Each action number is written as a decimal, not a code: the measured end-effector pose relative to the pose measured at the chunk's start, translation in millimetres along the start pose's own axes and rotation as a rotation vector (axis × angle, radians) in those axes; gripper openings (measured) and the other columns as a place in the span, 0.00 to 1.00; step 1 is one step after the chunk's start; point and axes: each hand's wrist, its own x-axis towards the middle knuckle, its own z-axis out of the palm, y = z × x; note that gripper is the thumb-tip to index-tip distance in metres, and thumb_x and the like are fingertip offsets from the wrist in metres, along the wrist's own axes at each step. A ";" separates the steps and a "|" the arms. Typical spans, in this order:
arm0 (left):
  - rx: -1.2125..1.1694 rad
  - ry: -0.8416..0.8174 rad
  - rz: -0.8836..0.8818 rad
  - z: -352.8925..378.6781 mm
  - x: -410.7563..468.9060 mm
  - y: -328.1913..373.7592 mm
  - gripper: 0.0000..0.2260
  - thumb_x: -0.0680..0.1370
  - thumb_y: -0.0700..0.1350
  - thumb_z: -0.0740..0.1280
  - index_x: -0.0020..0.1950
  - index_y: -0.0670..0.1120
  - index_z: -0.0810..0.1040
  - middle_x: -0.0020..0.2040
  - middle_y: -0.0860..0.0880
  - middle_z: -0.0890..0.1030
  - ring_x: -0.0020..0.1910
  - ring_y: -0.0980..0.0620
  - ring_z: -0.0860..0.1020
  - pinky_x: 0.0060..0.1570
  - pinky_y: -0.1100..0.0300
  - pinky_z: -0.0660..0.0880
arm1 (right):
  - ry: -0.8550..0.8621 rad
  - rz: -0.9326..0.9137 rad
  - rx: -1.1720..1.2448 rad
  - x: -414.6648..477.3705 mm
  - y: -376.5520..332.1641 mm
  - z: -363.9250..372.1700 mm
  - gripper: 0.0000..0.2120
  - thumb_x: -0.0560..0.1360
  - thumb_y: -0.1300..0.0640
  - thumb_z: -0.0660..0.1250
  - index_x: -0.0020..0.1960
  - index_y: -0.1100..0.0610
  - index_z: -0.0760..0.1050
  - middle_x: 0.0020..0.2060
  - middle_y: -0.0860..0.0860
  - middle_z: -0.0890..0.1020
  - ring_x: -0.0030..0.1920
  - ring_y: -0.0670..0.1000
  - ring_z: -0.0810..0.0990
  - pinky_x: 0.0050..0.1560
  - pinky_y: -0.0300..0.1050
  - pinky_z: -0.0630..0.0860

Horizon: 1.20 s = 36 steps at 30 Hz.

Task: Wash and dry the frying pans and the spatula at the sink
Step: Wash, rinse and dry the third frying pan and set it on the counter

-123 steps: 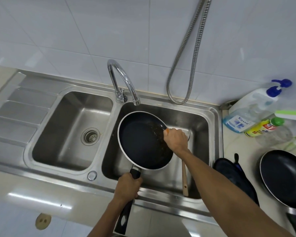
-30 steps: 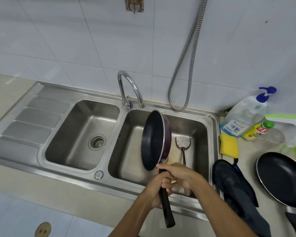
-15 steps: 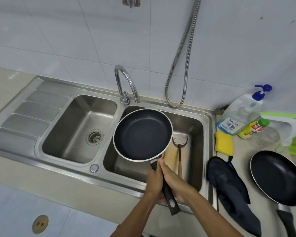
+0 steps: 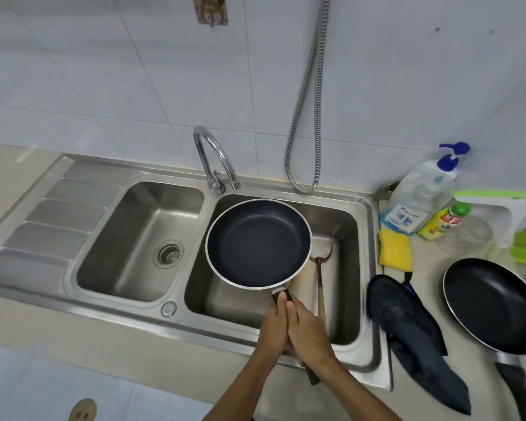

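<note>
Tipped up on its edge a second ago, the round black non-stick frying pan [image 4: 258, 244] with the bright steel rim now lies level. Its inside faces up, and it is held in the air over the right basin [image 4: 343, 226] of the stainless steel double sink. I see both hands closed on its black handle [image 4: 281, 294], side by side and touching, the left hand [image 4: 272, 328] pressed against the right hand [image 4: 310, 332]. The fingers wrap round and under the handle, out of my sight, and the thumbs lie along its top, pointing at the pan. The pan's bowl sits just beyond the thumb tips. The handle's tail end pokes out below the right wrist, over the sink's front rim.

The flat metal spatula [image 4: 322, 249] with the long thin handle lies in the same basin, blade away from me. It is partly under the pan's right edge, and I cannot tell whether its handle touches the right hand.

A yellow rectangular sponge [image 4: 396, 250], not there four seconds ago, lies on the pale desk [image 4: 431, 268] just right of the sink. Near it a dark blue cloth [image 4: 407, 329] lies crumpled. Further right a second frying pan [image 4: 492, 305], also black, sits face up.
</note>
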 end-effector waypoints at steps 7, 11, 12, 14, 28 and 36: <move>0.211 -0.499 -0.145 -95.5 12.3 14.1 0.24 0.86 0.59 0.54 0.53 0.44 0.82 0.49 0.45 0.88 0.48 0.49 0.86 0.53 0.57 0.79 | 0.052 -0.080 -0.099 -1.3 -0.4 8.2 0.32 0.76 0.29 0.42 0.72 0.39 0.69 0.52 0.45 0.86 0.51 0.54 0.84 0.57 0.52 0.78; 0.750 -0.438 -0.341 -196.6 52.0 63.0 0.15 0.85 0.51 0.61 0.53 0.41 0.79 0.38 0.48 0.85 0.36 0.51 0.83 0.37 0.61 0.79 | 0.056 -0.048 -0.138 -2.4 2.2 14.5 0.32 0.77 0.29 0.43 0.76 0.40 0.64 0.49 0.48 0.86 0.48 0.54 0.84 0.55 0.53 0.79; 0.961 -0.290 -0.253 -214.4 65.5 79.9 0.13 0.84 0.49 0.63 0.56 0.40 0.80 0.38 0.48 0.84 0.35 0.52 0.83 0.38 0.59 0.80 | 0.050 -0.032 -0.139 -3.0 0.8 17.3 0.30 0.78 0.31 0.46 0.76 0.39 0.64 0.50 0.47 0.86 0.49 0.54 0.84 0.56 0.53 0.79; 1.203 0.038 0.037 -232.8 100.2 108.3 0.13 0.83 0.49 0.63 0.57 0.40 0.81 0.44 0.44 0.84 0.41 0.46 0.84 0.48 0.52 0.81 | 0.060 -0.005 -0.112 -3.3 -1.3 25.8 0.29 0.78 0.31 0.47 0.76 0.39 0.64 0.51 0.46 0.86 0.51 0.53 0.83 0.58 0.53 0.80; 1.409 0.120 0.671 -211.6 230.0 190.8 0.21 0.79 0.35 0.60 0.73 0.37 0.67 0.71 0.39 0.71 0.72 0.39 0.69 0.70 0.45 0.69 | 0.138 -0.005 -0.048 -4.4 -32.5 48.8 0.20 0.82 0.44 0.56 0.70 0.49 0.73 0.33 0.41 0.79 0.35 0.44 0.82 0.41 0.40 0.83; 1.207 0.194 0.625 -221.0 203.4 136.0 0.19 0.86 0.47 0.56 0.73 0.38 0.69 0.68 0.37 0.76 0.68 0.37 0.74 0.67 0.44 0.70 | 0.196 -0.010 -0.016 1.2 -31.3 60.8 0.21 0.81 0.40 0.54 0.68 0.46 0.74 0.31 0.40 0.79 0.34 0.48 0.82 0.41 0.51 0.83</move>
